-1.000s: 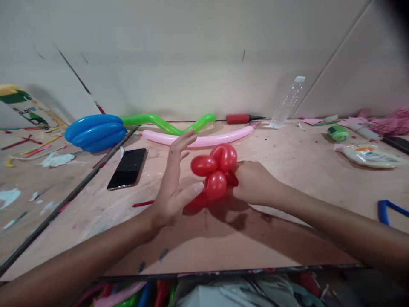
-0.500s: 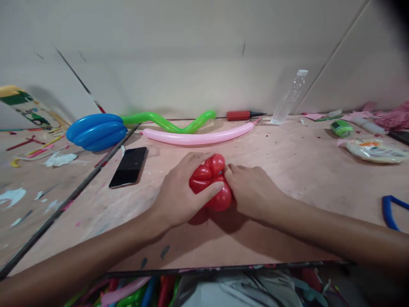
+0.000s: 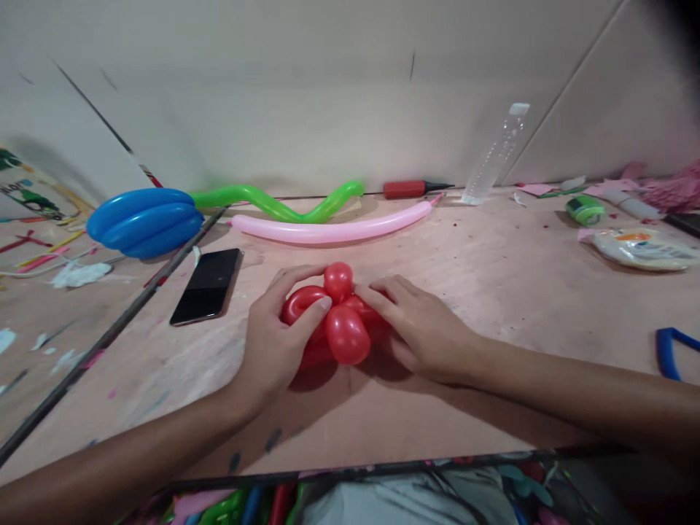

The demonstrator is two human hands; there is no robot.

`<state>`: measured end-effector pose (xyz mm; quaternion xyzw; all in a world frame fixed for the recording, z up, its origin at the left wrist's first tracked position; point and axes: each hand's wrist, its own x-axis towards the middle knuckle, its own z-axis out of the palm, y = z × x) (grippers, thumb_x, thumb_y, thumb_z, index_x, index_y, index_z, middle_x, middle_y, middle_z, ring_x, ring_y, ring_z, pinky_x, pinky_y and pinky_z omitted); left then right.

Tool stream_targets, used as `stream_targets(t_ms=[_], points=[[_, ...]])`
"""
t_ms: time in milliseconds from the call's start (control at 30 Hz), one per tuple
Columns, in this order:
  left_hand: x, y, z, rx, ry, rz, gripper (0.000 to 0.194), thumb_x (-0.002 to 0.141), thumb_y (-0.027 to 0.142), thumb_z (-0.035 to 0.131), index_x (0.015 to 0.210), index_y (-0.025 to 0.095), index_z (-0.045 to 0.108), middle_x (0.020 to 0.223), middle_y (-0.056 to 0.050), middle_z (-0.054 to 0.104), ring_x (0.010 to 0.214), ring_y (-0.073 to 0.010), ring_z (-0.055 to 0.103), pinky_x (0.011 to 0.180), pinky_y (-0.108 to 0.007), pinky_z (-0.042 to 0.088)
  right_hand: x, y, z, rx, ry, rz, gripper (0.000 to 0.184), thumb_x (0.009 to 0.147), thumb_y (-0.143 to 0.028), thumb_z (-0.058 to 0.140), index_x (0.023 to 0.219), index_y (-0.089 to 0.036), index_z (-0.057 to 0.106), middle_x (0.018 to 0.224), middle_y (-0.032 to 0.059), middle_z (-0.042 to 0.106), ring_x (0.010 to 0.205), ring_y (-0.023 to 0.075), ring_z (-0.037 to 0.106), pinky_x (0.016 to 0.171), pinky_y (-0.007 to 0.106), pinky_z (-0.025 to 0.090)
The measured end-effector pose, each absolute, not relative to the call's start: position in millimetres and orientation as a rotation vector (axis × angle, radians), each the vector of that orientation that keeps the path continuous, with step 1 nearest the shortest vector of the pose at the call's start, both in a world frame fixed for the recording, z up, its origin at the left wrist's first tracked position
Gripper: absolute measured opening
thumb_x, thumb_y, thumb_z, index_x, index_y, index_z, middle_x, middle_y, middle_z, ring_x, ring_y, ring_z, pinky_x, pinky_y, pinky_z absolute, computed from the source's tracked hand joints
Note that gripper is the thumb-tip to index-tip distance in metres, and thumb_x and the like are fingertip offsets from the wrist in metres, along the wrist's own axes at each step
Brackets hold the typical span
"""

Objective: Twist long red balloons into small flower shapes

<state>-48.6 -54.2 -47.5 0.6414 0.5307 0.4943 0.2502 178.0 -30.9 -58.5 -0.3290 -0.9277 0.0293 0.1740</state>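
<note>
A twisted red balloon with round bubbles and folded loops sits between my hands, just above or on the table near its front edge. My left hand grips its left loop, thumb on top and fingers curled behind. From the right, my right hand holds the other loop, its fingers partly hiding that side. Behind them lies a long pink balloon. Farther left is a blue bundled balloon joined to a bent green balloon.
A black phone lies to the left. Along the wall are a red hand pump and a leaning clear bottle. At right are a green roll, a plastic packet and a blue piece. Several balloons lie below the table edge.
My hands have moved apart and the red balloon has turned, showing its two round bubbles and loops on both sides. My right hand has shifted onto its right loop. The view has shifted slightly.
</note>
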Motion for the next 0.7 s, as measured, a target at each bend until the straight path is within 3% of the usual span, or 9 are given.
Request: stream_targets(t_ms=[133, 333, 433, 600, 700], points=[[-47, -61, -47, 1.626, 1.279, 1.456, 0.022, 0.086, 0.025, 0.070, 0.106, 0.022, 0.061, 0.131, -0.007, 0.068, 0.125, -0.0274, 0.062, 0.113, -0.046, 0.045, 173, -37, -52, -0.863, -2.698, 0.217, 0.073, 0.080, -0.040, 0.074, 0.144, -0.016, 0.047, 0.130, 0.0161, 0.057, 0.108, 0.0313, 0.058, 0.087, 0.046, 0.056], [-53, -58, -50, 1.531, 1.245, 1.364, 0.019, 0.089, 0.031, 0.069, 0.103, 0.021, 0.060, 0.130, -0.007, 0.066, 0.121, -0.0284, 0.063, 0.114, -0.049, 0.044, 157, -33, -42, -0.995, -2.671, 0.069, 0.063, 0.077, -0.037, 0.076, 0.132, -0.019, 0.051, 0.116, 0.0123, 0.059, 0.095, 0.0287, 0.059, 0.067, 0.039, 0.052], [-58, -53, -51, 1.449, 1.173, 1.356, 0.021, 0.091, 0.032, 0.067, 0.108, 0.021, 0.060, 0.132, -0.008, 0.065, 0.122, -0.0292, 0.063, 0.113, -0.048, 0.045, 155, -25, -38, -0.975, -2.673, -0.024, 0.062, 0.079, -0.033, 0.076, 0.133, -0.018, 0.050, 0.117, 0.0132, 0.061, 0.099, 0.0300, 0.060, 0.068, 0.039, 0.052], [-59, -53, -44, 1.523, 1.087, 1.275, 0.038, 0.082, 0.033, 0.075, 0.115, 0.022, 0.060, 0.143, -0.009, 0.061, 0.126, -0.0334, 0.062, 0.110, -0.049, 0.048, 162, -17, -37, -0.928, -2.640, 0.020, 0.090, 0.073, -0.051, 0.085, 0.143, -0.016, 0.041, 0.125, 0.0156, 0.062, 0.108, 0.0331, 0.061, 0.081, 0.045, 0.056], [-56, -53, -39, 1.567, 1.066, 1.247, 0.037, 0.082, 0.032, 0.077, 0.114, 0.022, 0.061, 0.146, -0.009, 0.060, 0.130, -0.0333, 0.060, 0.113, -0.048, 0.047, 167, -18, -40, -0.951, -2.582, 0.057, 0.095, 0.072, -0.045, 0.086, 0.147, -0.017, 0.036, 0.133, 0.0175, 0.059, 0.114, 0.0345, 0.061, 0.083, 0.047, 0.056]])
